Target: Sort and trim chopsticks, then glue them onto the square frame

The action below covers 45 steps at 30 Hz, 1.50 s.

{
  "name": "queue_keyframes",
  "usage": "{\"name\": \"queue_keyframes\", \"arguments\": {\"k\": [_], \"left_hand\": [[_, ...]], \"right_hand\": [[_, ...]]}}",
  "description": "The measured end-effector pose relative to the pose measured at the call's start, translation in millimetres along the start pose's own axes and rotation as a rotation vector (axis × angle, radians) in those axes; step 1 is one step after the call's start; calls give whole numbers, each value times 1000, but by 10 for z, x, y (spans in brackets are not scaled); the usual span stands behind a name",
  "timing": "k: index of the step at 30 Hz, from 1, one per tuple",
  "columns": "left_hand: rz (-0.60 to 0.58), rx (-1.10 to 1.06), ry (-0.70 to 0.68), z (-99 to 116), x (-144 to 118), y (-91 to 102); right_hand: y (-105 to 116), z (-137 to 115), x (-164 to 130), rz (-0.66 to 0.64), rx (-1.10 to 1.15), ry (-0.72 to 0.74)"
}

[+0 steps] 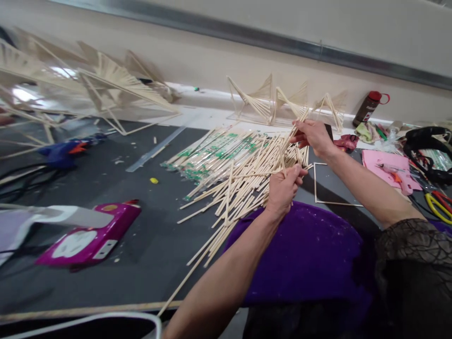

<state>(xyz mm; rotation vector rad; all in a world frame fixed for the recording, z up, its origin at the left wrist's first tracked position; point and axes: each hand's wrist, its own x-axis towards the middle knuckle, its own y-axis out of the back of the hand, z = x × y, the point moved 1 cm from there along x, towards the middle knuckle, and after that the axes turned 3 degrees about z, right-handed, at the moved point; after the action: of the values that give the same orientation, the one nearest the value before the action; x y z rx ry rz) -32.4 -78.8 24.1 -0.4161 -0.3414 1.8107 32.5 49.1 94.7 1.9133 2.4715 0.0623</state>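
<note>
table: dark grey mat (148, 245), flat, speckled with pale scraps
stick pile: loose heap of thin pale wooden sticks (233, 183), straight, criss-crossed, mid-table just ahead of both hands
wrapped sticks: clear packets with green print (208, 155), touching the pile's far side
purple cloth: soft, dusty (310, 254), under the left wrist
left hand: (282, 188) grip closed on a few sticks at the pile's near edge
right hand: (312, 136) fingers pinched on sticks, lifted above the pile's far end
</note>
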Motion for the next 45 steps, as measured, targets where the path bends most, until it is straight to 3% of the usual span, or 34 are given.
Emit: {"name": "queue_keyframes", "arguments": {"k": [5,9,17,23,28,35,39,45], "left_hand": [[-7,9,3,2,0,13],[-38,31,-2,-10,-23,-7],[-121,80,58,-120,-90,-87],[-46,-187,123,21,-41,-54],[-16,-450,194,180,44,2],[25,-469,206,191,137,86],[138,-456,180,215,199,144],[210,-513,207,230,223,121]], "right_hand": [[-37,-59,-16,-50,24,-117],[-33,-47,16,-55,70,-119],[148,57,147,39,77,50],[289,-22,-65,82,78,214],[314,-2,-512,-100,-31,380],[389,159,-825,-490,-260,592],[512,226,-874,-446,-405,605],[560,426,-924,-381,-542,566]]}}
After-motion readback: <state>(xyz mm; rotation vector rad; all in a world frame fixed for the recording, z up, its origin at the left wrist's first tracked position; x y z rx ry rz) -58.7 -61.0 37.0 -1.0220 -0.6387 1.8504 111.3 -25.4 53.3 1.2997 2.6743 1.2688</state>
